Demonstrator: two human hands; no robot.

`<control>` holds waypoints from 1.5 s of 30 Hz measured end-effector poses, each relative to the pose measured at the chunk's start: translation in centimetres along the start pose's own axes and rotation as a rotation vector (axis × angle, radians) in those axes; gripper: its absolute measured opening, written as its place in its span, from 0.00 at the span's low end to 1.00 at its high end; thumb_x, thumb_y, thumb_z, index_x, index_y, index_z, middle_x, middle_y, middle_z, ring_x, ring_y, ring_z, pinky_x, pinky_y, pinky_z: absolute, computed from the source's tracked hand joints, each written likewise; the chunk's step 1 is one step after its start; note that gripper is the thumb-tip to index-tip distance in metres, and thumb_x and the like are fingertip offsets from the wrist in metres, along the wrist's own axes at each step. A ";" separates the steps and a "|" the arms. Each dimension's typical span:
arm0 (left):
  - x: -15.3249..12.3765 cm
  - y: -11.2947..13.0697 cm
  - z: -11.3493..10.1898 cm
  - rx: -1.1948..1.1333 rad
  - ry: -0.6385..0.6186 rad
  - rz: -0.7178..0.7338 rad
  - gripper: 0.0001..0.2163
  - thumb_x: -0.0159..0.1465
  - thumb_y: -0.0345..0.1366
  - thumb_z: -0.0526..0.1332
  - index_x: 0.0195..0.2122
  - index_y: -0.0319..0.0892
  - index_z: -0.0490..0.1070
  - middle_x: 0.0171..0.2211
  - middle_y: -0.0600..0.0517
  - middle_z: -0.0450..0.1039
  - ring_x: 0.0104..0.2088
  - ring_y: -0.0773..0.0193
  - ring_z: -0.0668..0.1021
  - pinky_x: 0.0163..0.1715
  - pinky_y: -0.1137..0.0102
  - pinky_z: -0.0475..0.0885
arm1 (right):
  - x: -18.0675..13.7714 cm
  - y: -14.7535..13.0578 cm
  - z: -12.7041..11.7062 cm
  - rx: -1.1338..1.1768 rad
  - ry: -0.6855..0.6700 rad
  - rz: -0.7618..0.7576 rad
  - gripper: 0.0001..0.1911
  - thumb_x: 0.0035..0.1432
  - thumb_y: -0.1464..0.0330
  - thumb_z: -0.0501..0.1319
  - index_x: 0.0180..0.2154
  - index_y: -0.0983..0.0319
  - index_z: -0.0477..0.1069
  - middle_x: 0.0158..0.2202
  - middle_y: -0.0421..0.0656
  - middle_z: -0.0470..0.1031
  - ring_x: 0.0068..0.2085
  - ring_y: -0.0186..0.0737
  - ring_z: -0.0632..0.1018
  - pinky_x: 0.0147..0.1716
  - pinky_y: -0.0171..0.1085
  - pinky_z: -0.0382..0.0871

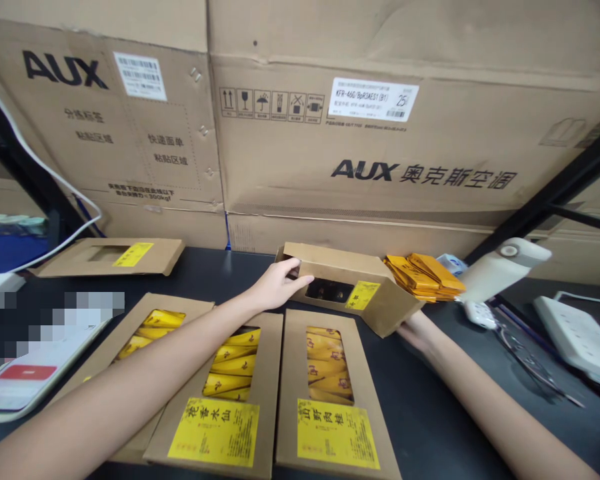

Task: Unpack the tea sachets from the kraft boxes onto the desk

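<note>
A kraft cardboard box (380,303) with a window and a yellow label is held tilted above the black table, its window dark. My left hand (276,283) grips the box's left end, fingers curled over the open flap edge. My right hand (416,331) holds the box from under its right end, fingers mostly hidden beneath it. Three similar boxes lie flat in front of me, filled with yellow sachets: one at the left (135,333), one in the middle (220,427) under my left forearm, one at the right (335,440).
A loose pile of yellow sachets (423,275) lies behind the held box. Another flat kraft box (113,257) rests at the far left. A white bottle (500,267), power strips (580,337) and a phone (30,380) sit on the black table (430,413). Large AUX cartons (380,147) form the back wall.
</note>
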State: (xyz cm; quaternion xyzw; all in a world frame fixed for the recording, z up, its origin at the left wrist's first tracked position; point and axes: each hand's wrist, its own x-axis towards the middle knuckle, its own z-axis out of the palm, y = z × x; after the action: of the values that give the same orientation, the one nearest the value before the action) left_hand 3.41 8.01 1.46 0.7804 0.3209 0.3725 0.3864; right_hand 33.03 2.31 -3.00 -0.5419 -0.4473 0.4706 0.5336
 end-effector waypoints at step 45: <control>0.2 -0.5 0.1 -0.240 -0.071 -0.197 0.17 0.63 0.37 0.56 0.53 0.39 0.65 0.55 0.42 0.69 0.58 0.54 0.69 0.60 0.58 0.58 | 0.1 -0.8 1.3 0.258 -0.114 0.121 0.18 0.38 0.62 0.74 0.34 0.54 0.76 0.35 0.37 0.81 0.37 0.38 0.80 0.36 0.34 0.76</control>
State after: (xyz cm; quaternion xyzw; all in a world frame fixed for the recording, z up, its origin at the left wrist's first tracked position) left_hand 3.48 8.43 1.11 0.7061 0.3353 0.3407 0.5223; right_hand 31.74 2.61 -2.19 -0.4673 -0.3792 0.5856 0.5430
